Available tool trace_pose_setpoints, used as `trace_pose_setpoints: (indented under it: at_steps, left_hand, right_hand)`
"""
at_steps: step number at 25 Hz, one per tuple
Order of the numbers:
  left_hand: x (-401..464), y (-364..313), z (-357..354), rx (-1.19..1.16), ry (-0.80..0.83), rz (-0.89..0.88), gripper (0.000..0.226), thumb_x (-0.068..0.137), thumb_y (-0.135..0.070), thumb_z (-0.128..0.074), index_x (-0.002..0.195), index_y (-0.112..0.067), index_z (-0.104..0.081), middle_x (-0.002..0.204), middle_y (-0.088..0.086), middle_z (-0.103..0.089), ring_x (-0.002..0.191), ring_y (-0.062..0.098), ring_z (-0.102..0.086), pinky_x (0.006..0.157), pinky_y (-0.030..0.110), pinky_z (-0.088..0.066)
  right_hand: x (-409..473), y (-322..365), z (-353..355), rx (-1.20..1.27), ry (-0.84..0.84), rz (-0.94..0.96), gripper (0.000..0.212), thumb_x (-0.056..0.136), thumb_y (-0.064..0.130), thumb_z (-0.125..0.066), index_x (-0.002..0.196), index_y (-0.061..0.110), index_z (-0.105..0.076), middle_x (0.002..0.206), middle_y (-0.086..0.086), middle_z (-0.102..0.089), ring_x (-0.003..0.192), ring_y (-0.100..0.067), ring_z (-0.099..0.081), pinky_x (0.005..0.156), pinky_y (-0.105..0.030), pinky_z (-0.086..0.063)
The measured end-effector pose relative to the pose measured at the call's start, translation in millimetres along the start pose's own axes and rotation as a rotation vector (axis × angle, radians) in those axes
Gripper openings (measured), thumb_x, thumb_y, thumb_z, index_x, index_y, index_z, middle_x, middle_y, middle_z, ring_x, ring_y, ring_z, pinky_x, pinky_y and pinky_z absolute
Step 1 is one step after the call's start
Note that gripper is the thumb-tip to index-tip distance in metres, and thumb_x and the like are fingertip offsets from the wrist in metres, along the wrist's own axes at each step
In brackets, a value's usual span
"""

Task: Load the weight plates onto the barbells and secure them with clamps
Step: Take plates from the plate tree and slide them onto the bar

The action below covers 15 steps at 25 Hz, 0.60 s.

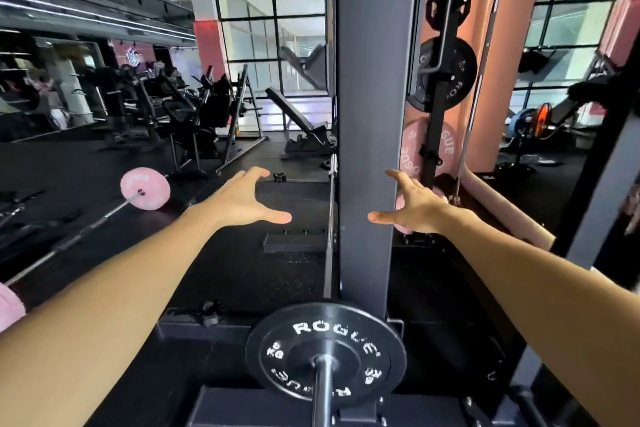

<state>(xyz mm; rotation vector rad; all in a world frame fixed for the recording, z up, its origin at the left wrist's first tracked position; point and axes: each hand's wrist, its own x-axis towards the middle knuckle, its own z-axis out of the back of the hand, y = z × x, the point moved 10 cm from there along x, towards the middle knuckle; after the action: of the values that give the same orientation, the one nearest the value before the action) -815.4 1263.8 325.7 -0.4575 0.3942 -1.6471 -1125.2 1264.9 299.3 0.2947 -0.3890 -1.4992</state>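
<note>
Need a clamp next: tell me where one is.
A black clamp lies on the floor straight ahead, just beyond the left hand, left of the grey upright post.

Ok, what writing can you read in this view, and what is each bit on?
"ROGUE", twice, with small numbers too blurred to read: black plate on the near barbell.
"ROG", rest cut off: black plate stored on the rack.
"GUE", twice, partly hidden: pink plate stored below it.
Pink plate on the floor barbell: lettering too blurred to read.
Neon sign on the far wall: unreadable.
</note>
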Motion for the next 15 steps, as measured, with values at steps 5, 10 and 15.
trace_pose_setpoints:
  at_steps: [5,10,15]
  left_hand:
    - [-10.2,59.0,-97.2,-0.017,0.063,0.014,0.113,0.059,-0.061,-0.087,0.15,-0.034,-0.027,0.157,0.002,-0.028,0.142,0.025,-0.035,0.112,0.049,-0.035]
    - [-15.1,139.4,-196.3,0.005,0.111,0.077,0.124,0.05,-0.065,-0.088,0.151,-0.033,-0.024,0.157,0.002,-0.028,0.142,0.025,-0.035,0.114,0.05,-0.034]
    - [-8.9,216.9,-293.9,0.001,0.096,0.123,0.141,0.047,-0.064,-0.09,0.157,-0.031,-0.007,0.162,0.005,-0.019,0.147,0.029,-0.026,0.116,0.052,-0.031]
  right_hand:
    - [-33.8,-49.5,-98.4,-0.043,0.032,-0.076,0.109,0.067,0.074,-0.069,0.15,0.043,-0.006,0.159,0.003,-0.024,0.145,-0.025,-0.028,0.11,-0.055,-0.025]
    - [-46.6,-99.9,-204.8,0.0,0.051,-0.149,0.116,0.064,0.073,-0.073,0.151,0.042,-0.003,0.157,0.001,-0.023,0.143,-0.028,-0.029,0.111,-0.054,-0.027]
    - [-42.9,-157.2,-315.5,0.078,0.03,-0.252,0.139,0.047,0.074,-0.081,0.151,0.041,0.005,0.155,-0.004,-0.02,0.141,-0.036,-0.03,0.11,-0.056,-0.031]
